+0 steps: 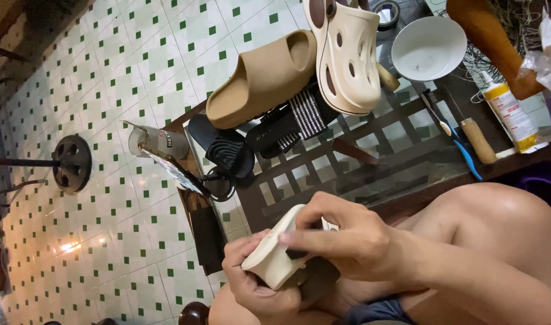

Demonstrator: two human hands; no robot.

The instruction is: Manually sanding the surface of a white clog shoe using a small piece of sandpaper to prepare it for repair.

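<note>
A glass-topped table (pixel 372 162) with a dark wooden lattice carries a tan slide sandal (pixel 260 81), a cream clog (pixel 346 57), black sandals (pixel 269 135), a white bowl (pixel 427 48) and a yellow glue bottle (pixel 511 114). Below it, over the person's lap, the left hand (pixel 260 286) cups a cream sandal (pixel 274 256) from beneath. The right hand (pixel 344 241) closes over its upper edge, fingers pressed to it.
</note>
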